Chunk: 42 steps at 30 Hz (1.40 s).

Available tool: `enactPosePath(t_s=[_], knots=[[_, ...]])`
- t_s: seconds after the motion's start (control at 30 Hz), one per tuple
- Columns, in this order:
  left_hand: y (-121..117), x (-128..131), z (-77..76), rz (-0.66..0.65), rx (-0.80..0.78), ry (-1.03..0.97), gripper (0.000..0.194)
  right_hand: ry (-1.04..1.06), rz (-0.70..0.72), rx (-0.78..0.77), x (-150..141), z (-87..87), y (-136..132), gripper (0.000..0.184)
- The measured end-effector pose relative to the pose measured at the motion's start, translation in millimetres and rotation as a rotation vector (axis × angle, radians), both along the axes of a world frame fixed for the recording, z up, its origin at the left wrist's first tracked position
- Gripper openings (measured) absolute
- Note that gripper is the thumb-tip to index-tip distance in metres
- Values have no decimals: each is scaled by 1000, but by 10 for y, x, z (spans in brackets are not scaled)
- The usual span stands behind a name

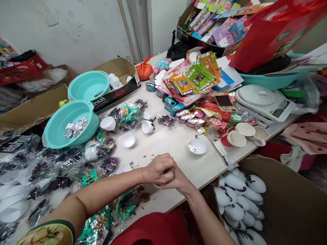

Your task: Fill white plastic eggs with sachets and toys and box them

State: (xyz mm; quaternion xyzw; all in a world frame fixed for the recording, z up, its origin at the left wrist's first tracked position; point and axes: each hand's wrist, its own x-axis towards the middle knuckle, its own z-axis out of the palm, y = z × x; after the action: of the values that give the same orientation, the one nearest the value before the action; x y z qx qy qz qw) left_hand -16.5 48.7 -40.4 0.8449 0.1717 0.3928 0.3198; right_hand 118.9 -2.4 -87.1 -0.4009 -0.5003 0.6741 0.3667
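My left hand [160, 168] is closed in a fist, pressed against my right hand [176, 179] above the front of the table. The right hand's fingers curl beneath and are largely covered by the left. Whatever they enclose is hidden; only a white sliver [157, 186] shows below them. To their right sits a white half shell [200, 146] with a small silvery packet [193, 147] inside. Beyond the left wrist, another white half shell [128, 140] rests on the tabletop. Clear bags with green and dark plastic parts [125, 204] lie beside my left forearm.
Two turquoise basins [48, 136] stand at the left, the nearer holding silvery packets [76, 127]. A carton [286, 190] of white egg shapes [233, 182] is below the table's right edge. Cups [236, 139], a scale [278, 115] and colourful packets [199, 78] crowd the far right.
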Motion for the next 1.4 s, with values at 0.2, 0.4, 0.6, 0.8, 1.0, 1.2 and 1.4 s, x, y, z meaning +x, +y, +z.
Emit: enactPosePath(t_s=[0.2,0.4,0.6,0.8,1.0,1.2,1.4], knots=[[176,-97,-178,32,-185,-6,29,-48,-180,-140,64,50,84,49],[1001,-271,-755,1097,-714,148,44,-39,-379,-216,238,-120,177,48],[889,-384,-1037,907,-940,184,24,-53,-461,-239,386,-218,77,50],[531,-457,-1117,815,-1059,197,37,-82,-546,-305,536,-280,-131,48],[452,-322,-904,946,-851,424,57,-173,-583,-314,547,-367,-346,49],[354,-113,-689,653,-837,895,54,-345,-601,-256,451,-401,-397,48],[215,-450,-290,137,-985,461,66,-424,-495,-159,428,-269,-367,43]])
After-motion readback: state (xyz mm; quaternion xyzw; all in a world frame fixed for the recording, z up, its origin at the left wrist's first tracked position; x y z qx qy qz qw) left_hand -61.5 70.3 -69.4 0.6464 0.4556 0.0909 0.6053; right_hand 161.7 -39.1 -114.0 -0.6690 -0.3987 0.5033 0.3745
